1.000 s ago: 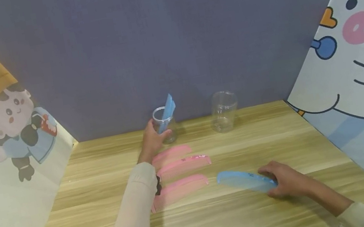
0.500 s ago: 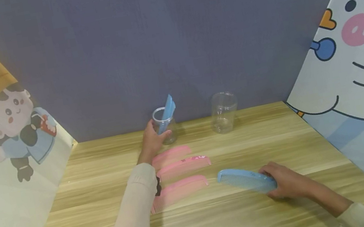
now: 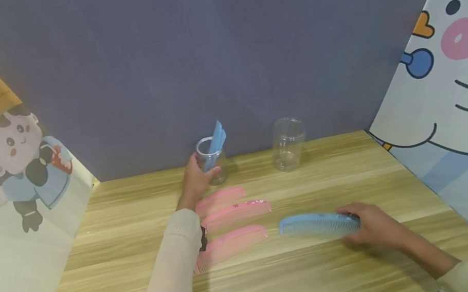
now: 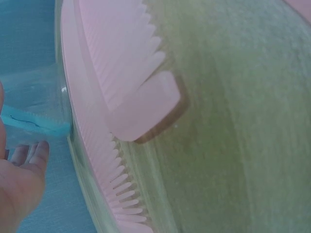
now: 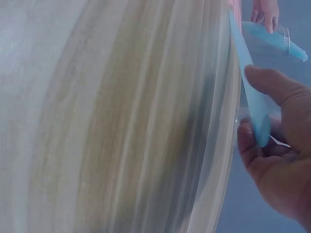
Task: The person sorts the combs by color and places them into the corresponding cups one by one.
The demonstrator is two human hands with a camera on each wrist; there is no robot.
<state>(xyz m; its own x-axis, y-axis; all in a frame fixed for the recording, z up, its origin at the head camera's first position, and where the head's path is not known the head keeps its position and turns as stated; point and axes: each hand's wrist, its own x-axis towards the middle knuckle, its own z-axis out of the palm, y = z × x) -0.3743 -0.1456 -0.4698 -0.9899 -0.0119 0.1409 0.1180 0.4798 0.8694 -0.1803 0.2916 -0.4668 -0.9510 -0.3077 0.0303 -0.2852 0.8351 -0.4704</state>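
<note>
Near the back wall, my left hand (image 3: 196, 178) grips a clear jar (image 3: 220, 174) from its left side, thumb across the front. Blue combs (image 3: 215, 145) lean in that jar, their ends sticking out to the upper right; their exact number is hard to make out. My right hand (image 3: 372, 226) pinches the right end of another blue comb (image 3: 311, 224), teeth toward me. In the right wrist view, thumb and fingers hold this blue comb (image 5: 252, 104) on both sides. Three pink combs lie between my arms: a far one (image 3: 220, 198), a patterned one (image 3: 236, 213) and a near one (image 3: 232, 244).
A second clear jar (image 3: 288, 144) stands to the right of the first, with nothing visible inside. The wood-grain table (image 3: 314, 283) meets a dark back wall (image 3: 218, 55). Cartoon-printed panels (image 3: 454, 91) rise along both sides.
My right hand has shifted slightly to the right and away from me, and the blue comb it holds has turned closer to level. The left hand stays on the jar.
</note>
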